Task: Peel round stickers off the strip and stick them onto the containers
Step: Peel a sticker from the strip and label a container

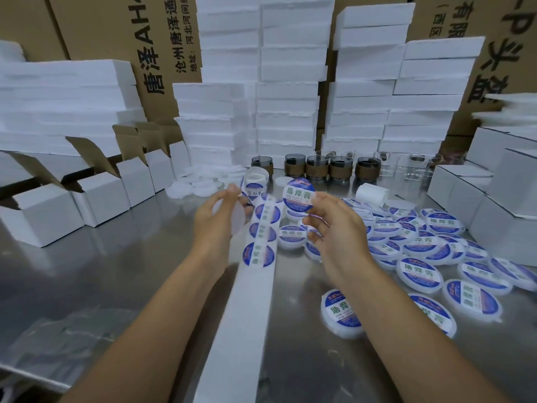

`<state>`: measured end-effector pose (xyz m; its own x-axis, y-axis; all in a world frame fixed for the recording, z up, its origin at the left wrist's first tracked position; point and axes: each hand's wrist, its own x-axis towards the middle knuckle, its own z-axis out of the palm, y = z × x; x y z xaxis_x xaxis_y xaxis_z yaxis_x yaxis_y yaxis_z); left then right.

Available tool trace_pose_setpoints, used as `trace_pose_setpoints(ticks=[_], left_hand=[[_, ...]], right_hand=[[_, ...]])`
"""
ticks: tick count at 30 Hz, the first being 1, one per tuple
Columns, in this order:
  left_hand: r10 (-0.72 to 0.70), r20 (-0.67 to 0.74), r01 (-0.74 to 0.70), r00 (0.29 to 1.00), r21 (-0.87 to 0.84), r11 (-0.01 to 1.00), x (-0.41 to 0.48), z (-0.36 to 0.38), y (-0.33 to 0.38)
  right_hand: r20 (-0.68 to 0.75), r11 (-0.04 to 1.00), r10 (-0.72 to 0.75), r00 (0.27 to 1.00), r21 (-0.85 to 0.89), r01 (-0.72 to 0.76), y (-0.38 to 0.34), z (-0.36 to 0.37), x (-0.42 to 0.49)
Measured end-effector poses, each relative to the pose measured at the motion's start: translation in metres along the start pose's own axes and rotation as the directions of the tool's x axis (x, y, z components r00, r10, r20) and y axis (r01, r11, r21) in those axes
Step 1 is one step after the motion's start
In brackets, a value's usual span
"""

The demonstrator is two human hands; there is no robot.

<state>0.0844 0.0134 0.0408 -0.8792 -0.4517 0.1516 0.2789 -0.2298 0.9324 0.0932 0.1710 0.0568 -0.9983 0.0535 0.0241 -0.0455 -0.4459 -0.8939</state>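
A round sticker is held up above the middle of the table, pinched at its right edge by the right hand. It is glossy, with a blue rim and a white band carrying the green characters 助焊膏. The smaller print is too fine to read. Fingertips close on the sticker's edge, and the other fingers curl loosely below.

Just to the left, the left hand grips a plain translucent white container. It is a shallow disc turned partly edge-on, with the fingers curved round its rim. Both forearms reach in from the near edge.

Between the hands runs the strip, smooth white backing paper lying from the near edge away to a small roll. Several matching blue stickers sit on its far stretch.

To the right lies a loose heap of labelled containers, flat white discs topped with the same label. Left of the roll is a pile of unlabelled translucent discs.

The table is reflective steel. Open white cardboard boxes with brown inner flaps line its left side, and closed white boxes are stacked at the right. Along the far side stand dark glass cups with brown bands and clear glass cups. Behind them rise stacks of rough-edged white foam blocks and brown cartons printed in black with 唐泽 and AH.
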Motion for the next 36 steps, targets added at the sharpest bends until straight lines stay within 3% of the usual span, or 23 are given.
trace_pose_setpoints(ticks=[3,8,13,17,23,36], left_hand=[[-0.169,0.215,0.226,0.962,-0.276,0.934,-0.006,0.001,0.007],[-0.238,0.475,0.394,0.847,-0.26,0.882,-0.018,0.01,0.007],[-0.288,0.453,0.403,0.844,-0.179,0.898,-0.018,0.012,0.002],[-0.25,0.453,0.388,0.856,-0.241,0.89,-0.017,0.014,-0.001],[-0.23,0.437,0.344,0.869,-0.201,0.917,-0.016,0.016,-0.005],[-0.237,0.457,0.344,0.857,-0.166,0.924,-0.014,0.016,-0.009]], right_hand=[[0.107,1.0,0.003,0.994,0.021,-0.005,0.001,0.002,-0.002],[0.292,0.996,-0.027,0.956,-0.074,0.051,0.007,0.008,-0.007],[0.309,0.985,-0.039,0.95,-0.148,0.089,0.016,0.011,-0.01],[0.301,0.974,-0.039,0.953,-0.203,0.104,0.018,0.011,-0.011],[0.281,0.961,-0.027,0.959,-0.256,0.102,0.02,0.009,-0.01],[0.202,0.969,-0.001,0.979,-0.243,0.051,0.023,0.012,-0.011]])
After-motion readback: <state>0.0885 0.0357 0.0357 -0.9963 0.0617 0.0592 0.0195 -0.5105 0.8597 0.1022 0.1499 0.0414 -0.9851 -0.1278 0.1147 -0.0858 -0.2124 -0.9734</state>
